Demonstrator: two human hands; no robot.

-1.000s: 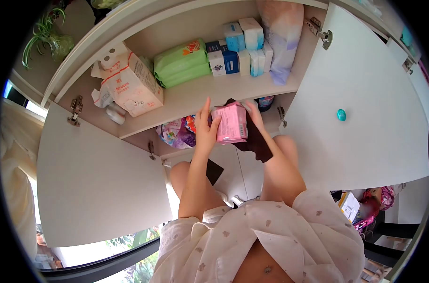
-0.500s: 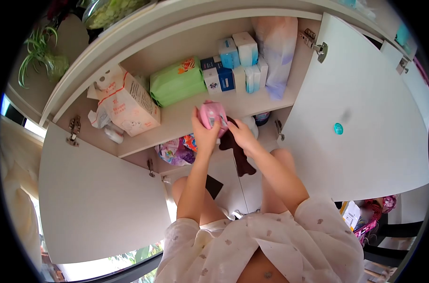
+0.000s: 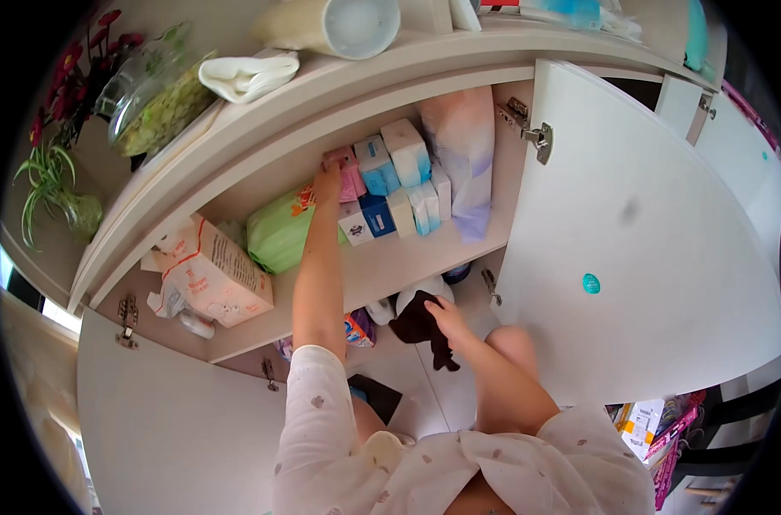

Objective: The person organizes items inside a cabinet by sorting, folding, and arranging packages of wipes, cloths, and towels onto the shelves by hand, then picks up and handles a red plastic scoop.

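My left hand (image 3: 328, 178) reaches into the cupboard's upper compartment, closed on a small pink packet (image 3: 349, 175). The packet is on top of the boxes, beside a blue-and-white box (image 3: 377, 166), and my fingers partly cover it. Below it is a dark blue box (image 3: 377, 215); to its left lies a green soft pack (image 3: 270, 238) with an orange print. Lower down, in front of the shelf, my right hand (image 3: 450, 321) is closed on a dark brown cloth (image 3: 418, 324) that hangs loose.
Open cupboard doors flank me, the right door (image 3: 639, 257) standing wide. A printed paper bag (image 3: 214, 273) fills the shelf's left end; a pale plastic bag (image 3: 468, 163) stands at its right. On the cupboard top are a white cup (image 3: 362, 27) and a folded white cloth (image 3: 248, 75).
My left hand has carried the pink packet up and away from me, onto the boxes. The right hand keeps the brown cloth, now apart from the packet. My view has shifted upward.
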